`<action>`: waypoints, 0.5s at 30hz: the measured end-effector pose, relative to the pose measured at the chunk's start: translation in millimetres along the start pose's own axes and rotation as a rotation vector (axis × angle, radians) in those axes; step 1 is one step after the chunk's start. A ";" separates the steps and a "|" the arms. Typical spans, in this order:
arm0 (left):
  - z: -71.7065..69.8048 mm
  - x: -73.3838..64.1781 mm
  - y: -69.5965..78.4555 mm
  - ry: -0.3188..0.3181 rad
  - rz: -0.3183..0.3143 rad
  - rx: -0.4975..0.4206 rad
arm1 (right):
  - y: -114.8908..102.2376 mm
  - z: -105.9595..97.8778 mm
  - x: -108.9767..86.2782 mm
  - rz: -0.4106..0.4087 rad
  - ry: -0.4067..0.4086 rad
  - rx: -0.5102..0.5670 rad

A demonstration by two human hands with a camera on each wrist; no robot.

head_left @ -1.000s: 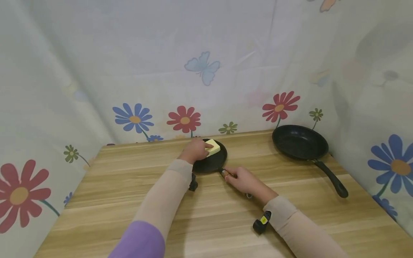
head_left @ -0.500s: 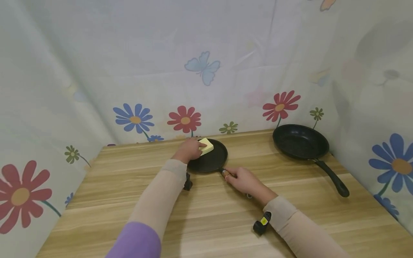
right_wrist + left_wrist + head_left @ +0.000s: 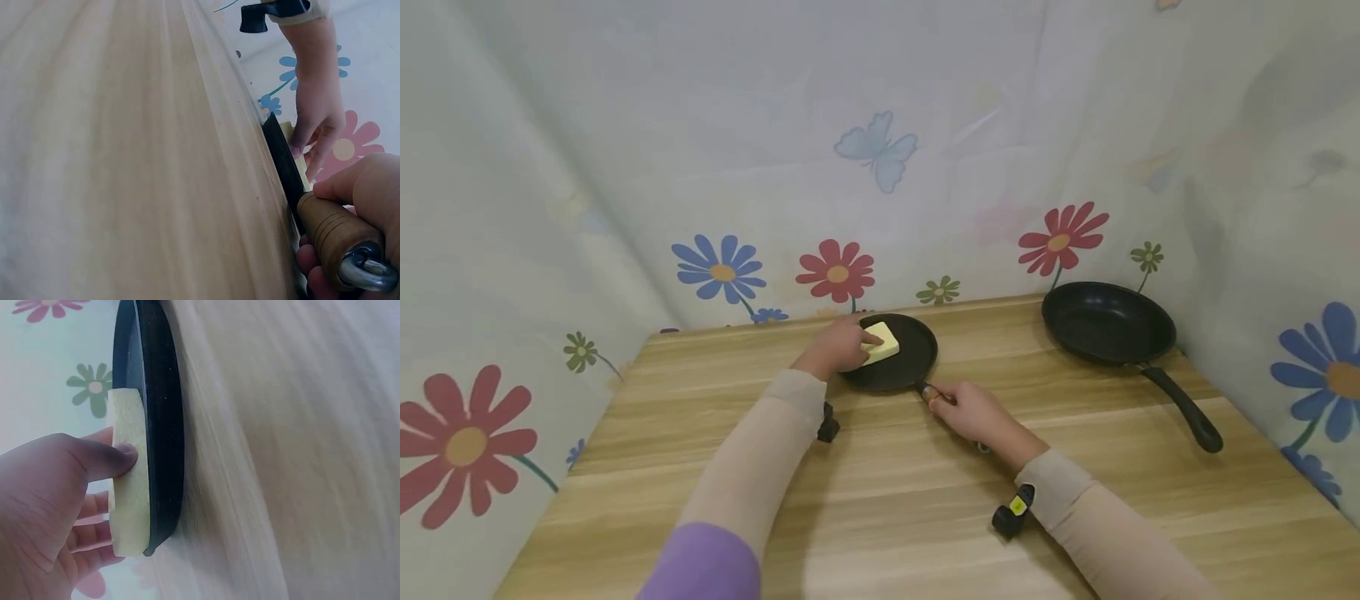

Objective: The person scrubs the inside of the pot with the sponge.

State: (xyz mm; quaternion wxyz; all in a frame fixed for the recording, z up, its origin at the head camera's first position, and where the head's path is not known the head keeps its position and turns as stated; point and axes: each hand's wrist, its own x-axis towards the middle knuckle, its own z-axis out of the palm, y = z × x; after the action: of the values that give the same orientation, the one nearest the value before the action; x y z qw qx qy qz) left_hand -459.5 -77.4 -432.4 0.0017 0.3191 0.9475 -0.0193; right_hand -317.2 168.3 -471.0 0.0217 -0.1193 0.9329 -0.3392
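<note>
A pale yellow sponge lies in the small, shallow black frying pan near the table's back edge. My left hand pinches the sponge from its left side. In the left wrist view the thumb presses the near face of the sponge, with the other fingers partly hidden behind it, and the sponge is against the pan's inner surface. My right hand grips the pan's handle. The right wrist view shows this handle as turned wood with a metal ring at its end.
A larger, deeper black frying pan stands at the back right, its long black handle pointing toward the front right. The wooden table ends at a flower-printed cloth wall behind and at both sides.
My left hand has moved the sponge left and slightly nearer across the small pan. My right hand keeps its grip on the handle, and the pan stays put. The head view has shifted slightly.
</note>
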 end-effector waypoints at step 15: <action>3.7 -20.3 6.7 0.016 0.035 -0.033 | -0.1 -2.5 1.1 0.015 0.001 -0.023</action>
State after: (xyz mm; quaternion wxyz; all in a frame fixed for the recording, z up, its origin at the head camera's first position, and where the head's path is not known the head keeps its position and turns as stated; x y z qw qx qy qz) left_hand -439.4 -84.5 -436.0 -0.0005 0.3358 0.9419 -0.0011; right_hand -318.5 169.6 -469.0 0.0222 -0.1123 0.9377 -0.3281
